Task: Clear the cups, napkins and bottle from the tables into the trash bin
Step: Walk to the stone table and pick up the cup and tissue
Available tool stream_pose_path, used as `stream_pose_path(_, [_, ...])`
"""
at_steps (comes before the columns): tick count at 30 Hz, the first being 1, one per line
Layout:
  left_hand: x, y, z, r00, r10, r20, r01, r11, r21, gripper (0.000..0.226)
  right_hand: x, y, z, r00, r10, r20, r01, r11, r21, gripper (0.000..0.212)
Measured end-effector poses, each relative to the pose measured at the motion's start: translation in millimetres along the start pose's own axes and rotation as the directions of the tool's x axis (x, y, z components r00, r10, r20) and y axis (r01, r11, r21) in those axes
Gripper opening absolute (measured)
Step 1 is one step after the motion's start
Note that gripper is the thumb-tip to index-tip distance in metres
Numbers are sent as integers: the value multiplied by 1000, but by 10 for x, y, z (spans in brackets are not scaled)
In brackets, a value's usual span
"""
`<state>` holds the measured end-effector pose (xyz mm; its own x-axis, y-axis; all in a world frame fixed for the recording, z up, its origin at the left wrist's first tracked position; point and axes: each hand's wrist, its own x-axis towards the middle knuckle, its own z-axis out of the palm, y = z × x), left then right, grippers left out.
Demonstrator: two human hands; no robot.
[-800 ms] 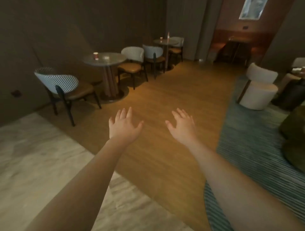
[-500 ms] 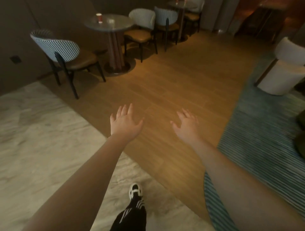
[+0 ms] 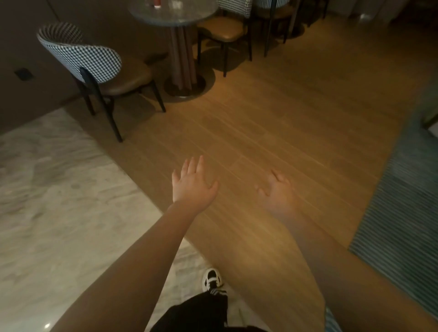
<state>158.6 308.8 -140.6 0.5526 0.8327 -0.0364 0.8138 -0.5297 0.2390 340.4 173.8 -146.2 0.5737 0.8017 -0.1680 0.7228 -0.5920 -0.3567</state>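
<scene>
My left hand (image 3: 193, 184) and my right hand (image 3: 277, 189) are stretched out in front of me over the wooden floor, fingers straight, holding nothing. Far ahead stands a round grey table (image 3: 189, 15) on a fluted pedestal. At its far edge, cut off by the top of the view, I see the base of a red cup (image 3: 157, 2) and something pale beside it, perhaps a napkin (image 3: 176, 3). No trash bin or bottle is in view.
A checked-back chair (image 3: 94, 61) with a brown seat stands left of the table, and a second chair (image 3: 227, 30) to its right. Marble floor (image 3: 59, 201) lies at left, a striped blue rug (image 3: 403, 201) at right. My shoe (image 3: 212, 279) shows below.
The view has tilted down and moved closer to the round table, which now sits at the top edge. Both hands stay empty and outstretched; my foot has stepped forward into view.
</scene>
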Motion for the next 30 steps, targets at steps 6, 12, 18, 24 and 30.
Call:
stream_pose_path(6, [1399,-87,-188,999,-41,3,41,999,-35,78,1386,-355,-316,999,-41,-28,41,999,6,59])
stream_pose_path(12, [2866,-151,-137,997,-80,-4,79,995,-62,79,2910,-512,-324,995,-95,-43,95,995,-5,59])
stream_pose_path(18, [4744,-128,-46,988,-150,31,152,986,-63,76,4961,-548,-509,991,-130,-7,131,991,23,59])
stream_pose_path(24, [6581,80,-300,975,-221,19,222,968,-115,74,6830,-747,-1066,984,-161,70,161,987,3,59])
stream_pose_path(30, [7930,-48,-516,958,-287,-16,281,946,-163,76,8275,-1115,-1320,975,-219,47,217,975,44,59])
